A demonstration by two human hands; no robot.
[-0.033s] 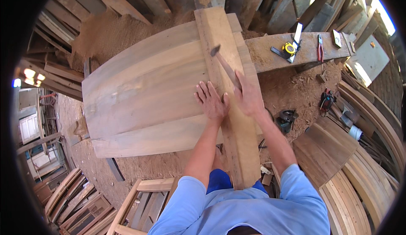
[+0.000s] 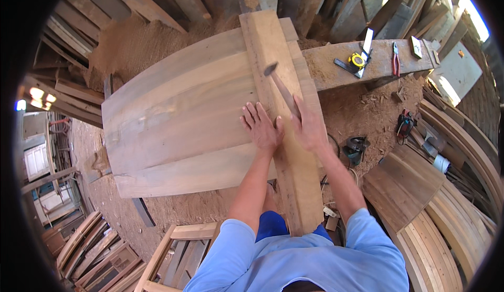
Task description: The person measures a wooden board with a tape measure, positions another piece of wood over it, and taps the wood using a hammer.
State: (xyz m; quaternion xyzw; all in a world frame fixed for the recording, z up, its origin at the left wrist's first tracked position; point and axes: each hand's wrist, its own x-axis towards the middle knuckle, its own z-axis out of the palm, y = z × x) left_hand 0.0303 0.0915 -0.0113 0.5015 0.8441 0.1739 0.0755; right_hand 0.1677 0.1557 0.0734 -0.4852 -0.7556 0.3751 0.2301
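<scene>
Hammer (image 2: pixel 281 87): right hand (image 2: pixel 310 126) grip closed on handle, above plank (image 2: pixel 286 150). Left hand (image 2: pixel 262 129) flat, open, holding nothing, beside plank; best kept pressing, fingers off strike line.

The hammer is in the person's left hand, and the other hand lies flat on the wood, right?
Not quite. The head view shows the hammer in the right hand; it is the left hand that lies flat on the wood.

Broad wooden panel (image 2: pixel 178 118) under a long plank (image 2: pixel 286 134) laid across it. Beside it, a sawdust-strewn table (image 2: pixel 336 69) carrying tape measure (image 2: pixel 357 61), square (image 2: pixel 366 42) and pliers (image 2: pixel 395 60).
</scene>
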